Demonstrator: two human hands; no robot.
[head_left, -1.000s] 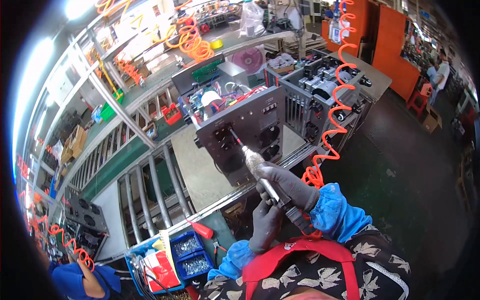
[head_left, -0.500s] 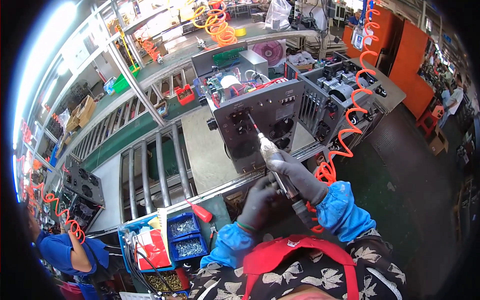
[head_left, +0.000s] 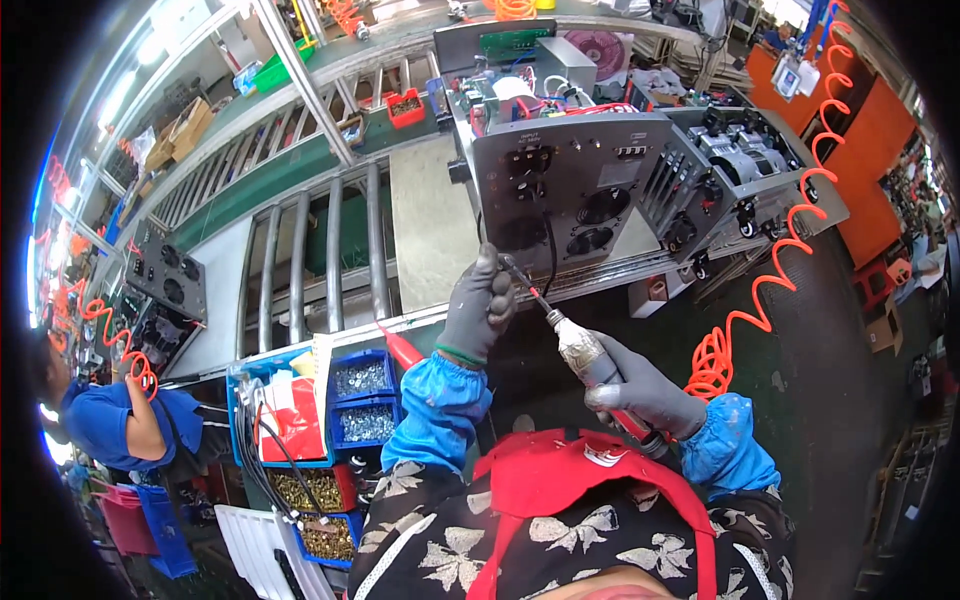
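Note:
My right hand [head_left: 645, 388], in a grey glove, is wrapped round a power screwdriver [head_left: 587, 352] with a wrapped silvery front and a long thin bit. The bit points up and left, its tip close to the fingers of my left hand [head_left: 478, 308]. That gloved hand is closed with its fingertips up; whatever they may pinch is too small to make out. Beyond both hands stands a dark grey electrical unit [head_left: 565, 175], its back panel with sockets and round fans facing me. A black cable [head_left: 552, 255] hangs down the panel. Circuit boards and wires show in its open top.
Left of the unit run conveyor rollers [head_left: 333, 265]. Blue bins [head_left: 362, 424] of small metal parts and a red-handled tool [head_left: 402, 347] are by my left arm. An orange coiled hose [head_left: 768, 300] hangs at the right. Another person [head_left: 125, 415] works at far left.
The screwdriver has come away from the back panel, its bit now beside my left hand. My left hand has moved up and forward. The view has shifted, so the unit sits further right and higher.

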